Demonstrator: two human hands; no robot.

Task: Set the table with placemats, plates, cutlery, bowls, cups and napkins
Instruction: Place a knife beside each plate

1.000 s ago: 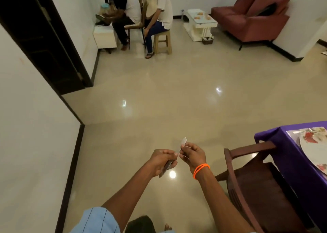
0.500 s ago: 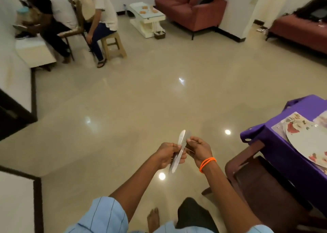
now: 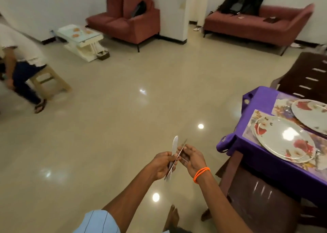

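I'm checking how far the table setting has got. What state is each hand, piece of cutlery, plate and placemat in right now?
left hand: grips knife
knife: held upright, off the table
right hand: pinches thin cutlery piece
thin cutlery piece: held tilted
near plate: on placemat
placemat: flat on table
far plate: laid, partly cut off

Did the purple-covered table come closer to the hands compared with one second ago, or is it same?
Yes. The purple-covered table now shows much more at the right, with two floral plates, nearer the right hand. Probably the camera turned, not the table.

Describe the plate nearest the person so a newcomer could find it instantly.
Find the purple-clothed table at the right edge. On its near corner, a floral placemat holds the nearer plate. Unlike the far plate, it shows whole.
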